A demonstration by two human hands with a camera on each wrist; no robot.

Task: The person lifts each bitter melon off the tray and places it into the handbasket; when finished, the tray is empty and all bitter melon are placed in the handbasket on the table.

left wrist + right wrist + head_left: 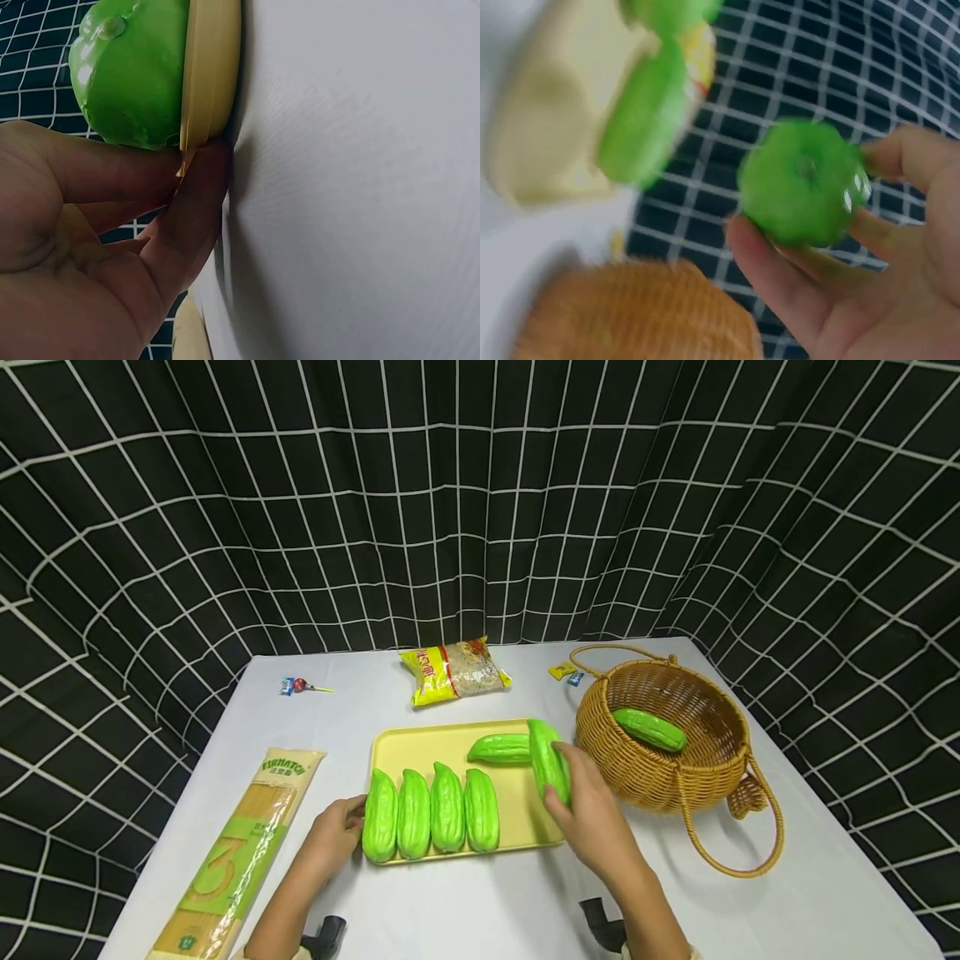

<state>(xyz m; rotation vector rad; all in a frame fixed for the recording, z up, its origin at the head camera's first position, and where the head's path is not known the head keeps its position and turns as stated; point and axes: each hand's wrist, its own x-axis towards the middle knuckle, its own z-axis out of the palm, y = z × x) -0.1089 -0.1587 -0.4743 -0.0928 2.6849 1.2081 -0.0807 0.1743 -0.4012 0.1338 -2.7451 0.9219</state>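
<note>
A pale yellow tray (521, 806) lies on the table, and my left hand (330, 837) pinches its left rim between thumb and fingers, as the left wrist view shows. Several ribbed green gourds (447, 810) stand side by side along the tray's left and middle part. One more gourd (497, 748) lies crosswise at its back right, its right end hidden. My right hand (596, 814) holds a green gourd (547, 756) above the tray's right side, thumb on one side and fingers on the other. Inside the brown wicker basket (626, 777) at the right lies another green gourd (649, 730).
A noodle pack (236, 852) lies on the left of the white table. Behind the tray is a yellow and clear food bag (456, 672). A lollipop (301, 684) sits back left, small wrapped sweets (561, 670) back right. The basket's handle (776, 835) sticks out to the front right.
</note>
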